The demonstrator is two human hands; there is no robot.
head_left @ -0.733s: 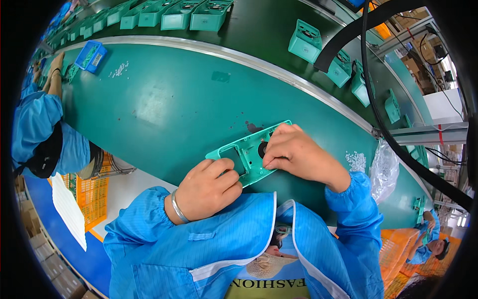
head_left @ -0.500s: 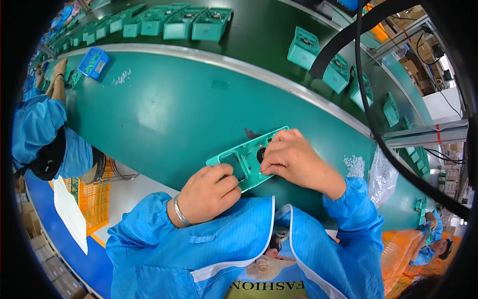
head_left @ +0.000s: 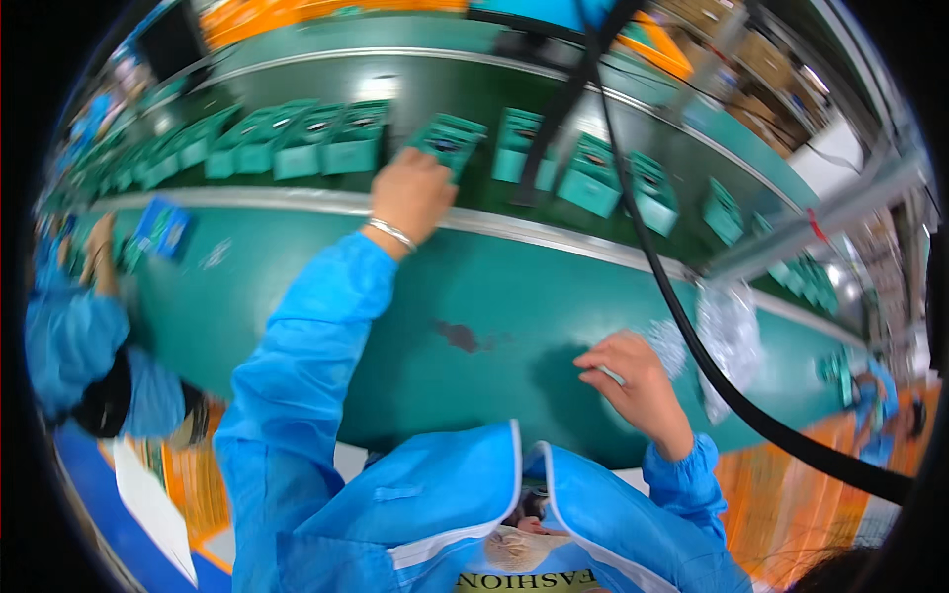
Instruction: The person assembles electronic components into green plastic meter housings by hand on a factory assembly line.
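Blue sleeves rise from the lower edge. At right of centre the right hand [head_left: 638, 381] rests on the green desk [head_left: 326, 296], fingers curled together around a small pale piece, beside clear plastic bags [head_left: 727, 341]. Farther up, the left hand [head_left: 413, 193] reaches over the rail, fingers clamped on a teal tray [head_left: 447, 138] among the row of teal boxes [head_left: 297, 148] on the dark belt.

Left hand [head_left: 410, 193] now stretched out, green tray [head_left: 445, 140] moved onto conveyor, right hand [head_left: 633, 381] off it
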